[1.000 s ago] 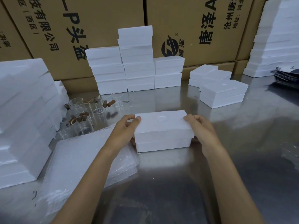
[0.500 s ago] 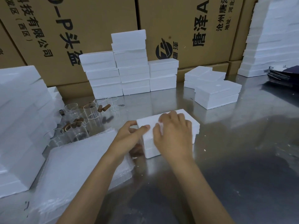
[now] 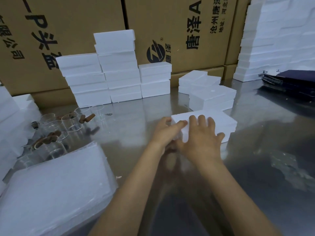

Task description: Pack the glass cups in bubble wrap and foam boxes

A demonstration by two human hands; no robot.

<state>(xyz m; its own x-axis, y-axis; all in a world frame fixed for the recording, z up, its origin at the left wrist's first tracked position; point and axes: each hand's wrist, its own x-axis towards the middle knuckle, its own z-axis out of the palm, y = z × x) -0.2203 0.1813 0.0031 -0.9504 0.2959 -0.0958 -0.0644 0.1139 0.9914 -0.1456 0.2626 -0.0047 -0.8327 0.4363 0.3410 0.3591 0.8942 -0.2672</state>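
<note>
The table [image 3: 255, 167] is seen to be of brushed metal, smooth and semi-glossy, with blurred reflections carried on it. The box [image 3: 219, 120] under the hands is made of white foam, matt and finely grained, with slightly crumbly edges; the same matt foam is shown by the stacks [image 3: 119, 68] behind. The cups [image 3: 71, 123] are of clear glass, glossy and smooth, and brown cork-like stoppers [image 3: 88, 118], dull and rough, are seen among them. The wrap [image 3: 54, 189] is a milky, translucent plastic sheet with a soft sheen. The cartons [image 3: 170, 23] are of matt brown cardboard, printed in black. Dark, faintly glossy sheets [image 3: 289, 80] are stacked at the far right.
</note>
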